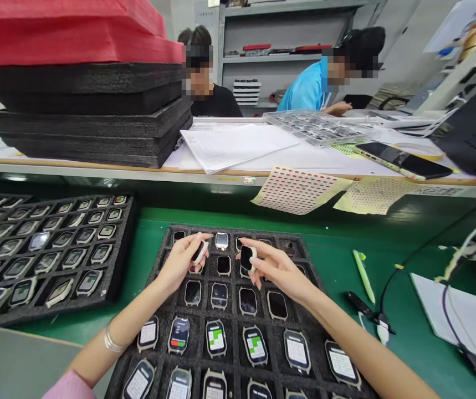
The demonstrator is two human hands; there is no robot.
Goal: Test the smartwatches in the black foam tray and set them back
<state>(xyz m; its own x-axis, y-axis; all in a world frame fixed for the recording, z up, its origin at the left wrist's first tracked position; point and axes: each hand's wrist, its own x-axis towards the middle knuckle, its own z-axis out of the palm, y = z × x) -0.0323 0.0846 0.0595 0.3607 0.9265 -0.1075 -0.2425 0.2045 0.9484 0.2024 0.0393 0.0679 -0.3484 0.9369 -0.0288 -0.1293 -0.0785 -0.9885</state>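
"Head view: what are the hands doing?"

"The left hand (182,263) curls round a pale-edged smartwatch body (200,252), pinched in its fingertips; the right hand (275,271) pinches a black-faced watch (246,258), both above a foam tray (188,229)."

"Why the slots?"

"They'd keep each watch apart. Farther off, a stack of black foam trays (88,116) — likely more of the same."

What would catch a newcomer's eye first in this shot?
First come the two bare hands over a black foam tray on the green bench mat: the left hand pinches a white-rimmed smartwatch, the right hand a dark-faced smartwatch. Rows of smartwatches fill that tray and a second foam tray to its left, many with lit screens. Top left, a tall stack of black foam sheets carries red foam.
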